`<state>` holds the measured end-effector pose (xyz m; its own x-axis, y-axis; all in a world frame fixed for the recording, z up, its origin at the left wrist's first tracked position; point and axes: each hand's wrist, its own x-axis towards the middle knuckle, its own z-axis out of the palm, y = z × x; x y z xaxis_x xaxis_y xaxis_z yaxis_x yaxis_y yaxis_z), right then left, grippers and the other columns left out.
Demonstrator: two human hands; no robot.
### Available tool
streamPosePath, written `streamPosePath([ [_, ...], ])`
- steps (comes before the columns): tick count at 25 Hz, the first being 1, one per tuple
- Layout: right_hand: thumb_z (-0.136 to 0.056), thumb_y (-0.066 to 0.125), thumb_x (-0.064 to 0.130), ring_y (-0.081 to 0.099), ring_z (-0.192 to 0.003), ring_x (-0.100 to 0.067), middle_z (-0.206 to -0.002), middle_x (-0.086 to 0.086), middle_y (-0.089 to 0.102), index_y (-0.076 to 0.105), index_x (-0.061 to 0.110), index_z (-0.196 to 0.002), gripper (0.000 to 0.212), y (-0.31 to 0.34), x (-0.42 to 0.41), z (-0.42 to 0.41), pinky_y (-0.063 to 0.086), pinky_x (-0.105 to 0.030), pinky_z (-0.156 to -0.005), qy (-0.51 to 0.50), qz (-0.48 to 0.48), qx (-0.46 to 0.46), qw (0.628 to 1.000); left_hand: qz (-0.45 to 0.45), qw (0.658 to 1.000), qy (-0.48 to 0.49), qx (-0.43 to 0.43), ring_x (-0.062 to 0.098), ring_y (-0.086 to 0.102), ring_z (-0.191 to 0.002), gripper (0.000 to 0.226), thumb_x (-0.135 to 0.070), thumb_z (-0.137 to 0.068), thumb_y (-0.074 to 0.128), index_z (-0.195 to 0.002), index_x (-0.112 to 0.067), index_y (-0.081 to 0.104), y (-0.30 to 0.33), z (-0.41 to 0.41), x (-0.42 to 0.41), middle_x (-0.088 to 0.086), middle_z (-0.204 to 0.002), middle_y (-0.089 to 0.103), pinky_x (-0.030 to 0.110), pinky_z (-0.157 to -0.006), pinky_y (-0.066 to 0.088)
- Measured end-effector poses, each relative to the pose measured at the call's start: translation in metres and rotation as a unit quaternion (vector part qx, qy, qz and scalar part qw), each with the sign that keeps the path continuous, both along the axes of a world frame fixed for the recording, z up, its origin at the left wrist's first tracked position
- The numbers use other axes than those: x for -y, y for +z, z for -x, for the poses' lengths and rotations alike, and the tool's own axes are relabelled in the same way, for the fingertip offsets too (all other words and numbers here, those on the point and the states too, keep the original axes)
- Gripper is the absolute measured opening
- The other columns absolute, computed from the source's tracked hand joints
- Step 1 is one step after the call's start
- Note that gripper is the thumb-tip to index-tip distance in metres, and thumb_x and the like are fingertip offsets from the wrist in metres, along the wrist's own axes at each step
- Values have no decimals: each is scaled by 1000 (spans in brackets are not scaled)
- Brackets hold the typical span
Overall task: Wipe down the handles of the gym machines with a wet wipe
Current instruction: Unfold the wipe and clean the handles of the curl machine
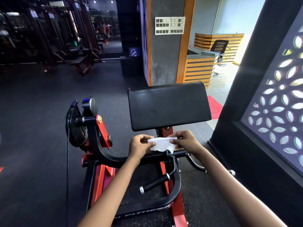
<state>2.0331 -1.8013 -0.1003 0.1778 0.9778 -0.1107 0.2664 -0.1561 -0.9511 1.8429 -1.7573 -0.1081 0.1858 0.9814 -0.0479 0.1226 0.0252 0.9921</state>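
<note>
Now my left hand and right hand pinch the wet wipe spread above the curl machine's handles, none wiped yet, I judge.

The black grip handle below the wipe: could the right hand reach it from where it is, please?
Probably yes: the right hand pinches the wipe just above the handle, nothing between.

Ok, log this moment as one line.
left hand: pinches wipe | right hand: pinches wipe | wipe: spread above handle | handle: untouched
</note>
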Motion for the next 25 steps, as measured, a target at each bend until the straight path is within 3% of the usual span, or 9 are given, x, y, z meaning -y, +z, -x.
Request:
streamPosePath([
  [3, -81, 67, 13, 54, -65, -15, -69, -3, 60, 69, 14, -75, 6, -7, -5, -2, 49, -38, -68, -5, 12, 68, 998, -65, 993, 9, -93, 4, 59, -59, 17, -1, -69, 78, -74, -15, 68, 0, -1, -3, -2, -70, 66, 17, -60, 48],
  [6, -79, 68, 19, 49, -63, -15, -69, 2, 49, 58, 15, -64, 19, -4, -5, 0, 45, -35, -64, -33, -3, 104, 994, -77, 990, -10, -118, 10, 57, -65, 17, -7, -73, 76, -70, -19, 63, 2, -1, -6, 0, -74, 65, 20, -62, 46],
  [9, -81, 67, 22, 50, -67, -18, -73, -2, 49, 49, 14, -66, 24, 3, -1, 4, 44, -35, -67, -55, -1, 10, 998, 5, 997, -64, -35, 10, 58, -76, 19, -4, -78, 71, -72, -16, 57, 4, -1, -8, -2, -84, 64, 16, -65, 47],
  [12, -78, 74, 22, 60, -73, -20, -80, -7, 63, 55, 14, -80, 21, 5, 8, 11, 47, -32, -67, -32, 3, -78, 996, 75, 993, -83, 41, 12, 54, -66, 18, -1, -82, 65, -76, -13, 53, 6, -4, -2, 1, -74, 58, 20, -58, 45],
  [14, -70, 81, 16, 63, -75, -24, -84, -12, 66, 55, 11, -88, 31, 3, 11, 16, 49, -35, -68, -20, 8, -87, 996, 97, 992, -65, 51, 12, 53, -63, 18, -1, -82, 64, -76, -13, 51, 7, -5, 1, 1, -71, 54, 25, -57, 45],
  [19, -60, 80, 22, 62, -75, -27, -82, -13, 65, 55, 13, -77, 32, -6, 9, 22, 52, -40, -66, -85, 5, 38, 996, 123, 989, -54, 58, 18, 61, -72, 17, 2, -80, 65, -82, -11, 55, 7, -7, 7, 10, -86, 62, 27, -54, 54],
  [22, -67, 74, 11, 51, -68, -21, -75, -9, 58, 51, 5, -79, 26, -8, 9, 33, 40, -30, -60, -112, -46, 165, 979, 125, 990, -49, 46, 17, 64, -72, 13, 3, -81, 65, -86, -9, 60, 7, -12, 13, 11, -89, 65, 27, -59, 57],
  [25, -72, 63, 4, 45, -69, -18, -75, 0, 52, 48, 10, -80, 18, -8, 14, 44, 28, -22, -57, -107, -123, 250, 954, 128, 989, -52, 52, 16, 64, -68, 11, 3, -84, 62, -81, -8, 61, 8, -17, 19, 9, -80, 66, 25, -59, 57],
])
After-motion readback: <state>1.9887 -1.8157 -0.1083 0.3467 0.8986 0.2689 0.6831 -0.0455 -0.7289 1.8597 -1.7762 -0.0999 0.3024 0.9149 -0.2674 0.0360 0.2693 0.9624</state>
